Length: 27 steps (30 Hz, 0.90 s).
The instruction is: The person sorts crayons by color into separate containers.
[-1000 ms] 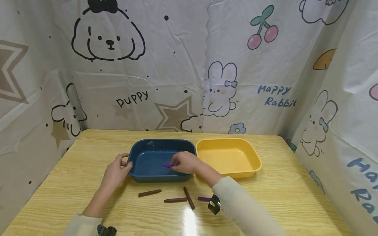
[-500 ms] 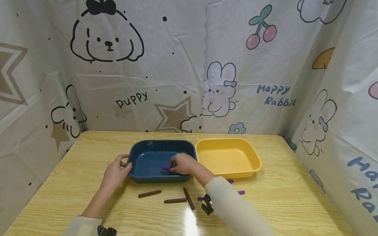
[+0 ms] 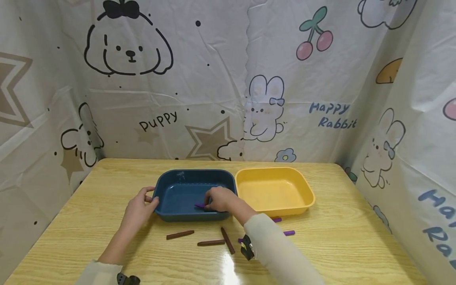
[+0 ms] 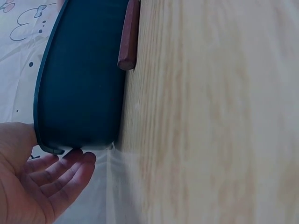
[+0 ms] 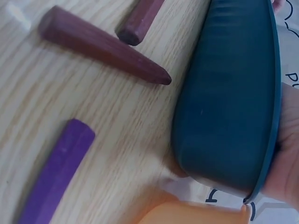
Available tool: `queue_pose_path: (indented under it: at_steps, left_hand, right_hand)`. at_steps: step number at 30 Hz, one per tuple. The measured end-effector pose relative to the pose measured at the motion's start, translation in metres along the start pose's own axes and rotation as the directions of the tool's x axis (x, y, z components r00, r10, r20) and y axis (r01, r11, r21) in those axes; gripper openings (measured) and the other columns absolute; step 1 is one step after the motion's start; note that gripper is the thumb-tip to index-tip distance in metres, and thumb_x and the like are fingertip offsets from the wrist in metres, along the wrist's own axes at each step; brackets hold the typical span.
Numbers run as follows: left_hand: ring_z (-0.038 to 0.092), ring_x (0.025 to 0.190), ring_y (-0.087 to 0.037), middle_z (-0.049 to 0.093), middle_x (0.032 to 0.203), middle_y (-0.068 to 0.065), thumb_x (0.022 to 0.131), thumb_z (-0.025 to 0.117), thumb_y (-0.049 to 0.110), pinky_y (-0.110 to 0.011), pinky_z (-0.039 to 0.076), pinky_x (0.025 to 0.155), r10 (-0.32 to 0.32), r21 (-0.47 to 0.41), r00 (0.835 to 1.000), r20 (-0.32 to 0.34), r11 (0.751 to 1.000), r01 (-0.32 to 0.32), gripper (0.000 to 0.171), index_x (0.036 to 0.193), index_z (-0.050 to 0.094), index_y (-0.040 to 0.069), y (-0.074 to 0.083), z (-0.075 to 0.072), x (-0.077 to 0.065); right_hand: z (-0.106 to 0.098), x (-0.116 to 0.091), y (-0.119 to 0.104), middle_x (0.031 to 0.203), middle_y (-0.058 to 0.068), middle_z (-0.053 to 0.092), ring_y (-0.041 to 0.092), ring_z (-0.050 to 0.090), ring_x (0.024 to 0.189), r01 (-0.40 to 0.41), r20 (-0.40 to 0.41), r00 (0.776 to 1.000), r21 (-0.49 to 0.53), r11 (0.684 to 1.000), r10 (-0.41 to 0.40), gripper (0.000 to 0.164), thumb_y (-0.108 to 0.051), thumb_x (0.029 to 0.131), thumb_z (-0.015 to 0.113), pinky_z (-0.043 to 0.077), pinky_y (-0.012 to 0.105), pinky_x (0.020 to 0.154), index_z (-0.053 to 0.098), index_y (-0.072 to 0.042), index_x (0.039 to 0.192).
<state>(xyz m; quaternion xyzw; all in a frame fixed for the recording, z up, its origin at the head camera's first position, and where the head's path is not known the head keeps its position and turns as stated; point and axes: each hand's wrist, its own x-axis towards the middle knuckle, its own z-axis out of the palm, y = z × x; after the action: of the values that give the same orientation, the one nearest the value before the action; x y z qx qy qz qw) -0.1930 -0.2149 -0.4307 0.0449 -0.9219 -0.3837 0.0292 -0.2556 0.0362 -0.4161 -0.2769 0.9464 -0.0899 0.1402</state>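
Observation:
My right hand [image 3: 219, 198] reaches down into the dark blue plastic bin [image 3: 192, 217] and pinches a purple crayon [image 3: 198, 206], its end showing past the fingertips close to the bin's floor. In the right wrist view that hand is mostly hidden behind the bin's wall. At the bin's left end my left hand [image 3: 138, 209] grips the rim, with the thumb [image 4: 17, 142] at the edge and the other fingers against the outside.
A yellow bin [image 3: 274, 192] stands right beside the blue one. Brown crayons [image 3: 180, 234] lie in front of the blue bin, two of them crossing. Several purple crayons [image 3: 289, 232] lie farther right, partly covered by the right sleeve [image 3: 281, 249].
The right hand has lowered the purple crayon slightly toward the blue bin's floor, and its forearm has shifted left, uncovering purple crayons on the table. The left hand stays on the rim.

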Motion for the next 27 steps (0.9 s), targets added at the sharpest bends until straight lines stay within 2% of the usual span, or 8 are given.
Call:
queue_pose_path:
  at_steps: [15, 27]
  left_hand:
    - [0.062, 0.078, -0.023, 0.064, 0.1, -0.021, 0.092, 0.051, 0.021, -0.027, 0.042, 0.061, 0.004, 0.002, 1.0, 0.0, 1.0, -0.004, 0.049, 0.135, 0.041, 0.0, 0.001, 0.001, 0.0]
    - [0.061, 0.077, -0.022, 0.063, 0.101, -0.02, 0.093, 0.051, 0.022, -0.027, 0.041, 0.06, -0.011, 0.002, 1.0, 0.017, 1.0, 0.011, 0.049, 0.136, 0.04, 0.001, 0.002, 0.0, 0.0]
  right_hand:
    - [0.003, 0.003, 0.002, 0.094, -0.004, 0.069, 0.012, 0.062, 0.089, -0.023, -0.002, 1.0, -0.014, 1.0, 0.023, 0.009, -0.029, 0.086, 0.067, 0.05, 0.028, 0.079, 0.071, -0.024, 0.091]
    - [-0.011, -0.007, 0.012, 0.081, -0.005, 0.066, 0.008, 0.056, 0.073, 0.031, -0.107, 0.994, 0.085, 0.996, -0.022, 0.009, -0.028, 0.085, 0.067, 0.047, 0.024, 0.07, 0.071, -0.02, 0.088]
